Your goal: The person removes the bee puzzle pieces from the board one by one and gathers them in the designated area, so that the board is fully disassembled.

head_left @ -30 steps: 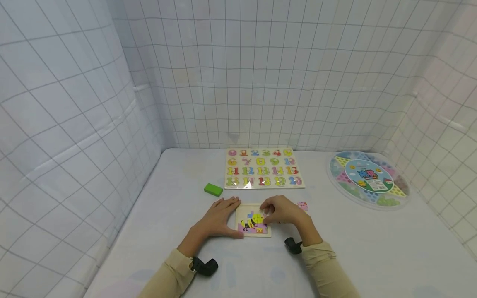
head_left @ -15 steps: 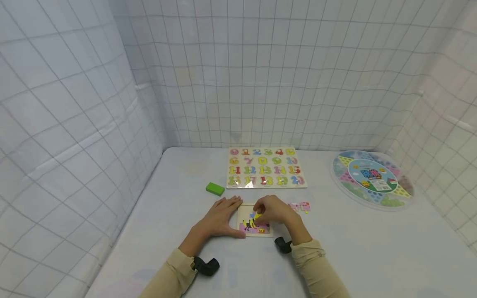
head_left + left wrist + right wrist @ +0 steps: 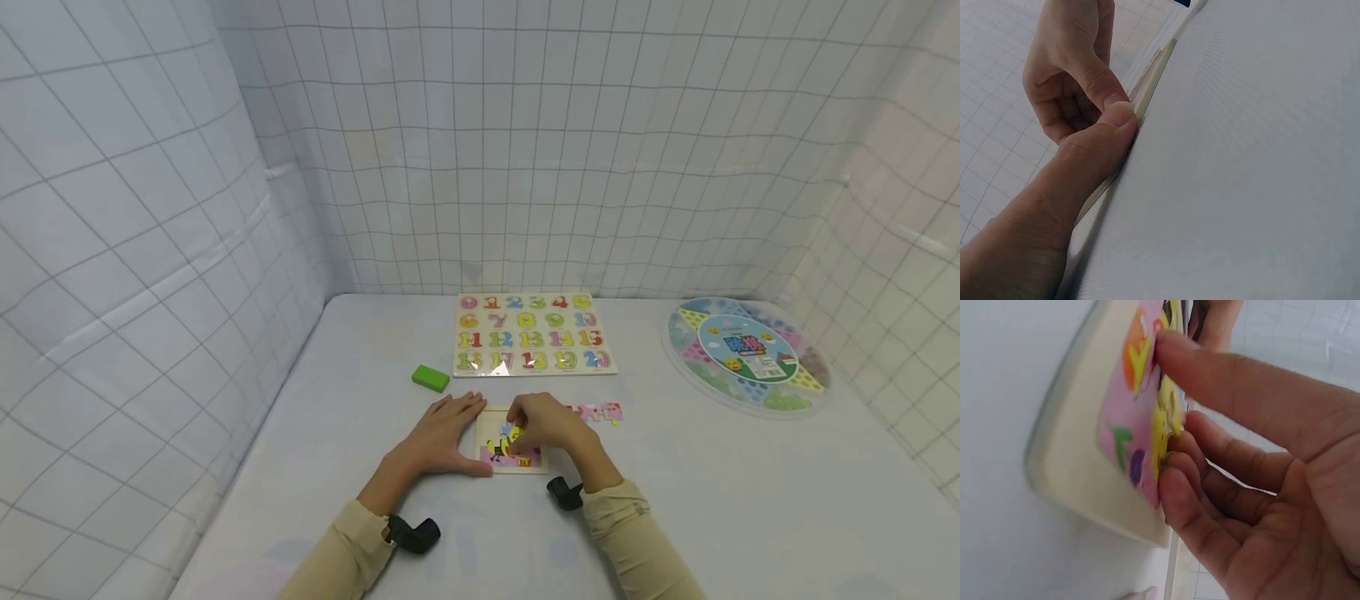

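Observation:
In the head view a small square wooden jigsaw board with a yellow-and-black bee picture lies on the table. My left hand rests along its left side, fingers at the far corner and thumb at the near edge. Over the board's right part, my right hand has its thumb and fingertips curled around a yellow puzzle piece, seen in the right wrist view. That piece sits at the picture's surface; its outline is partly hidden by the fingers. Pink puzzle pieces lie just beyond the right hand.
A number puzzle board lies behind the hands. To its front left is a green block. A round, clear-edged game box stands at the right rear. Grid-patterned cloth walls enclose the white table.
My right hand has shifted slightly left over the bee picture, uncovering more of the pink pieces. My left hand stays at the board's left side.

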Demonstrator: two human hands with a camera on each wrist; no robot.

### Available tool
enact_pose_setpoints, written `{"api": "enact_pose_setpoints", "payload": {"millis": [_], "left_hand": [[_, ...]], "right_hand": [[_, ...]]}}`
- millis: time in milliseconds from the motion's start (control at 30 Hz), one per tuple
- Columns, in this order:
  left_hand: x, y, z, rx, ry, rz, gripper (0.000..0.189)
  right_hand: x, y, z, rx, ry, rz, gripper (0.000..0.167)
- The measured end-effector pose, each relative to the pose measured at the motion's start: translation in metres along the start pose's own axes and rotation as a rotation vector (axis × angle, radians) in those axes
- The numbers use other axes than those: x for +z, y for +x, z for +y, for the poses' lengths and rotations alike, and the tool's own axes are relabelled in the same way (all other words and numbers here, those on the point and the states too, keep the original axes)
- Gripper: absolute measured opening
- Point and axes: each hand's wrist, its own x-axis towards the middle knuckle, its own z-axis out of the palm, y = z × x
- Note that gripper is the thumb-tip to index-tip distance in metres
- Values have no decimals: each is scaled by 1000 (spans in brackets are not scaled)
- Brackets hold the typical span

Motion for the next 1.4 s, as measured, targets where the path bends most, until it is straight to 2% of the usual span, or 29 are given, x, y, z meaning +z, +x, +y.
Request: {"api": "enact_pose_setpoints", "payload": {"millis": [333, 700, 867, 1400], "left_hand": [[0, 1, 0, -5, 3, -3, 113], [0, 0, 1, 4, 7, -4, 113], [1, 0, -1, -2, 2, -3, 113], [2, 1, -3, 9, 4, 0, 114]], "right_hand": [[-4, -3, -5, -25, 4, 10, 35], [-2, -1, -3, 2, -15, 6, 33], [-3, -2, -2, -23, -14, 0, 32], [-12, -2, 10, -52, 104, 16, 34]]}}
